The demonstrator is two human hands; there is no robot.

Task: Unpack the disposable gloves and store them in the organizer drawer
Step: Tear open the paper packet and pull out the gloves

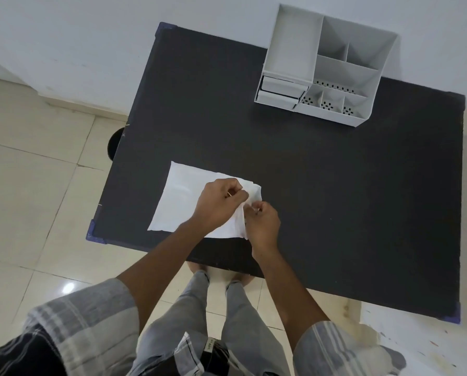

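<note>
A flat white glove packet [182,195] lies on the near left part of the black table [321,185]. My left hand [220,203] pinches the packet's right end from above. My right hand [262,225] grips the same end just beside it, and the thin white material bunches up between the two hands. Whether gloves show at the opening I cannot tell. The white desk organizer [325,66] stands at the far right of the table, with two small drawers [279,90] stacked at its front left; the lower one juts out slightly.
The organizer has several open compartments, some with perforated floors. Blue tape marks the table corners [95,234]. A dark round object [115,143] sits on the tiled floor by the table's left edge. A white wall is behind the table.
</note>
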